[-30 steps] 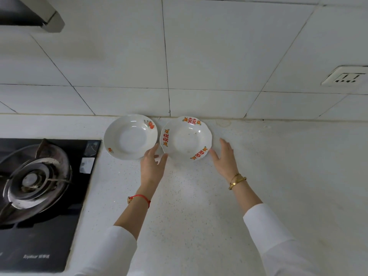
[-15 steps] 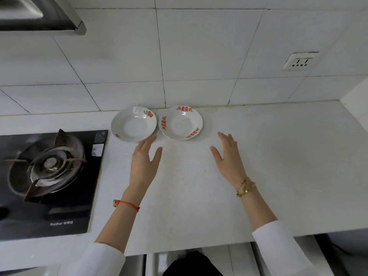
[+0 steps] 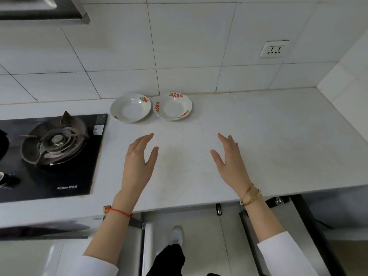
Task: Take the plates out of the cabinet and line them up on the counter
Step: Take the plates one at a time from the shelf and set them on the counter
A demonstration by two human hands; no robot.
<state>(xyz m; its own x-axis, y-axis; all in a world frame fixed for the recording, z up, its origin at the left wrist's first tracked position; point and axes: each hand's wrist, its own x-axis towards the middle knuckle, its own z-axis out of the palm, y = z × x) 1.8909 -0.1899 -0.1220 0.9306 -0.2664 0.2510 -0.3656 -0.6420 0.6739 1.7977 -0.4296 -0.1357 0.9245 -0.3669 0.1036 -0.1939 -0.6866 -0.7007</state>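
A gas hob (image 3: 53, 154) is set into the tabletop (image 3: 258, 148) at the left, its burner (image 3: 56, 140) bare. A wall socket (image 3: 274, 49) is mounted on the tiled wall (image 3: 189, 46) at the upper right, and the edge of a range hood (image 3: 43, 10) is seen at the upper left. Below the tabletop edge, open cabinet doors (image 3: 294, 236) and a white shoe (image 3: 176, 235) on the floor are visible. Nothing stands between the hands and the plates.

Two plates are lined up side by side at the back of the tabletop, close to the wall: a round plate (image 3: 130, 107) with an orange motif on its rim, just beside the hob, and a scalloped plate (image 3: 172, 106) with red and orange motifs to its right. Their rims are nearly touching.

Both plates lie well ahead of the hands, untouched. The left hand (image 3: 139, 162) is held over the tabletop below the round plate, grip released, fingers extended and loosely spread, a red cord (image 3: 119, 212) at the wrist. The right hand (image 3: 231, 162) is held likewise, open and empty, to the right of and below the scalloped plate, gold bracelets (image 3: 251, 196) at the wrist. White sleeves (image 3: 282, 253) cover both forearms.
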